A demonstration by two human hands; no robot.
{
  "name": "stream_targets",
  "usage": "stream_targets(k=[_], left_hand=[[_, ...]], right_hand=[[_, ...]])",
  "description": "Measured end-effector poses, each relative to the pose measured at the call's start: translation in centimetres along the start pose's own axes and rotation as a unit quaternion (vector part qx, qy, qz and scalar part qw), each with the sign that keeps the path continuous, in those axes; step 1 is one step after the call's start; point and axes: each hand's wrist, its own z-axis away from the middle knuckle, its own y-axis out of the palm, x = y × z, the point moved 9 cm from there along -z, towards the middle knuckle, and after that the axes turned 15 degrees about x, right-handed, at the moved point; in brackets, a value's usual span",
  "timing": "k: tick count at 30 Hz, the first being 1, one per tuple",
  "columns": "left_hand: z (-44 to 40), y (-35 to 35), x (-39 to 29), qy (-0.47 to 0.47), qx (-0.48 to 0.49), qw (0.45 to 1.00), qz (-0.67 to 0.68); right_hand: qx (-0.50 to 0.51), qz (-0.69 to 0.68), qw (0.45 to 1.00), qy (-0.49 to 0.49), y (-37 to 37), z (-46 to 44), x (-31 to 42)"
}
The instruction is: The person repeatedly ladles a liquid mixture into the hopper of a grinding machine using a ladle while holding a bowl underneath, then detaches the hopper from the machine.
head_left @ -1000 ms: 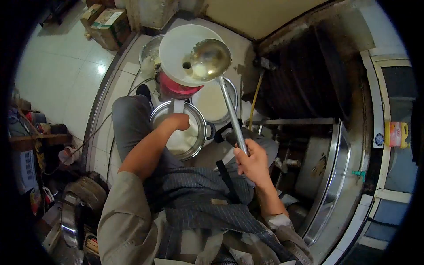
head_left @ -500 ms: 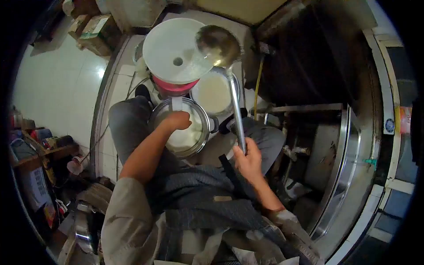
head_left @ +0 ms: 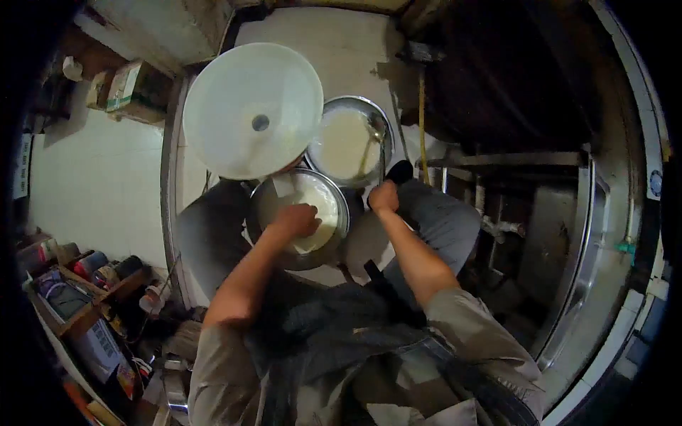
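My right hand (head_left: 384, 198) is closed on the handle of a metal ladle (head_left: 382, 149), whose bowl end is down at the right side of a wide pan of pale batter (head_left: 346, 145). Over a steel pot (head_left: 339, 234) between my knees, my left hand (head_left: 298, 220) is closed on a flat, whitish strip (head_left: 286, 186) that runs up toward the funnel. Pale contents show inside that pot. The large white funnel (head_left: 227, 142), with a round hole in its bowl, stands beyond the pot to the left and hides most of what is under it.
Cardboard boxes (head_left: 138, 91) lie on the floor at the upper left. A wooden crate of small items (head_left: 92, 302) stands at the lower left. To the right is a metal frame (head_left: 522, 159), with a yellow hose (head_left: 423, 128) beside it.
My right hand has lowered the ladle from above the funnel's right edge to the batter pan. The view has shifted, and the funnel now appears further left. My left hand stays over the pot.
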Motion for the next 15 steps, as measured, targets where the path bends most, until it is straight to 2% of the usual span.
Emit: stream_targets(k=[4,7,10,12,13,15], left_hand=[[0.1,0.5,0.1,0.024,-0.005,1.000,0.000],[0.7,-0.5,-0.6,0.032,-0.011,0.999,-0.010],[1.7,-1.6,-1.6,0.033,-0.024,0.999,0.016],[1.4,-1.6,-1.7,0.033,-0.030,0.999,0.017],[1.4,-1.8,-1.8,0.034,-0.029,0.999,0.017],[1.2,-1.5,-1.9,0.025,0.010,0.999,0.028]], right_hand=[[0.045,0.025,0.998,0.020,3.2,-2.7,-1.2],[0.021,0.036,0.998,-0.049,5.3,-4.6,-0.8],[0.049,0.076,0.995,-0.038,8.1,-7.1,-0.8],[0.060,-0.118,0.988,0.084,11.2,-10.6,-4.6],[0.060,-0.118,0.988,0.085,11.7,-11.1,-4.5],[0.156,-0.200,0.962,0.104,11.9,-10.4,-3.2]])
